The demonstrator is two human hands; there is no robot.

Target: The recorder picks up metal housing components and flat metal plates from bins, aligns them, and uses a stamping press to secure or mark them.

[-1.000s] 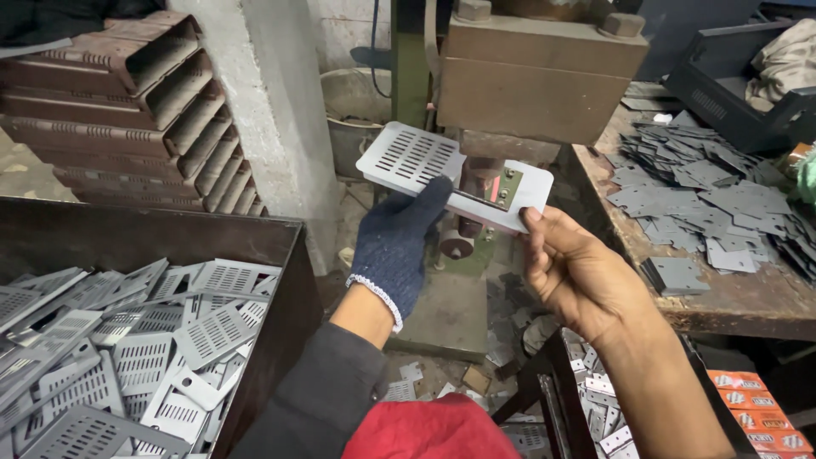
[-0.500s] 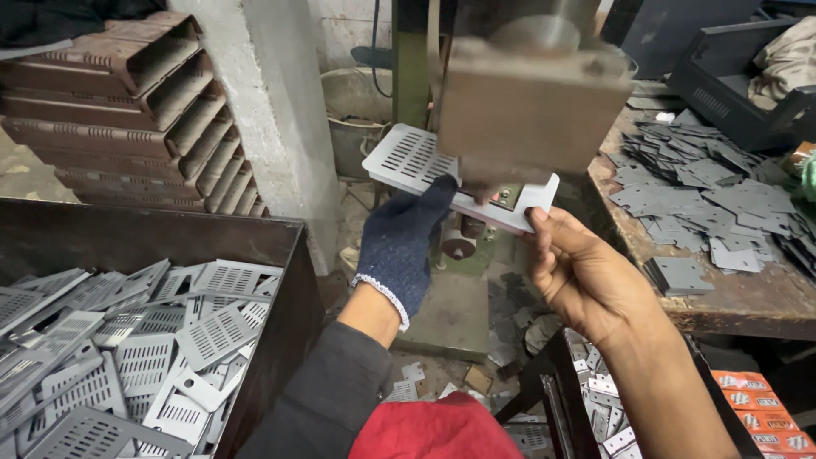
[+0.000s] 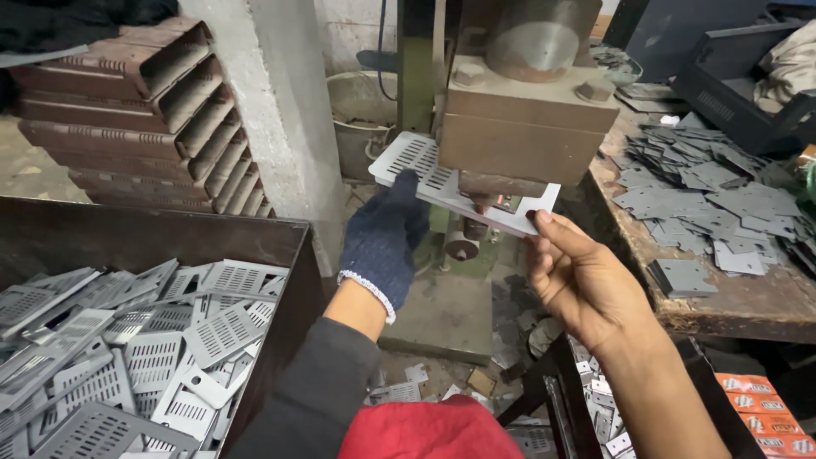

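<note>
The light is soft and even, cool in tone, and seems to fall from above and slightly behind the camera. The slotted plates [image 3: 127, 357] in the bin catch it and shine pale grey, without hard glare. Deep shadow sits under the press block [image 3: 527, 136] and below the bench [image 3: 722, 306]. The top corners are dim. Focus is sharp across the middle; straight lines bow a little near the frame edges, as with a wide lens.

Two hands [image 3: 382, 242]; one perforated plate [image 3: 425, 166]
</note>
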